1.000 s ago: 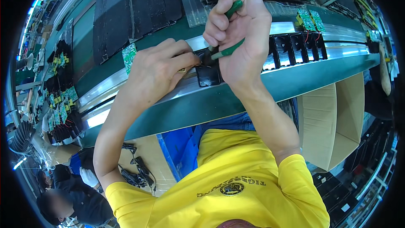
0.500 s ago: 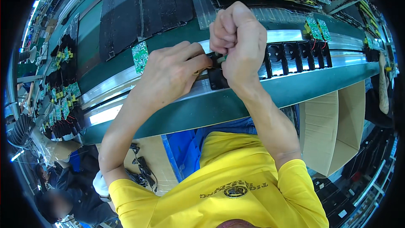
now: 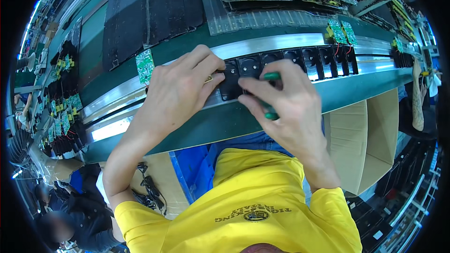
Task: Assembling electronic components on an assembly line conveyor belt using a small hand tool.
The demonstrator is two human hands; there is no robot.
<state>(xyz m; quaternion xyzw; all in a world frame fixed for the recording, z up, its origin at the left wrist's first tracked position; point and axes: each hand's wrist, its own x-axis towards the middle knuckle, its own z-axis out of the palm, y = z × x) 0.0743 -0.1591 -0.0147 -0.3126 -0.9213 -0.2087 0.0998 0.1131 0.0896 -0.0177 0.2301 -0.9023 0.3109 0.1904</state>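
Clock hub taken at the middle of my head feed, 12 at the top edge.

Left hand (image 3: 180, 82), 10 o'clock: fingers bent, thumb and fingertips against the left edge of a shallow black plastic open housing (image 3: 230, 86). From my remote station I cannot tell whether they pinch it or merely steady it. The housing lies just above the hub, toward 12, on a long silver metal rail (image 3: 110, 130).

Right hand (image 3: 295, 105), 3 o'clock: curled, grasping a hand tool with two green handles (image 3: 271, 76). I log its working end as hidden. Thumb and index tips point to 9, at the housing's right side; contact unclear to me.

A row of matching black plastic housings (image 3: 311, 61) runs along the rail toward 2. Just above its far end I note a pair of green circuit boards with red wires (image 3: 341, 33). One more green circuit board (image 3: 145, 63) stands at 10, just beside the left hand. At 4, below the dark green bench edge (image 3: 206, 129), sits an open brown cardboard carton (image 3: 347, 143).
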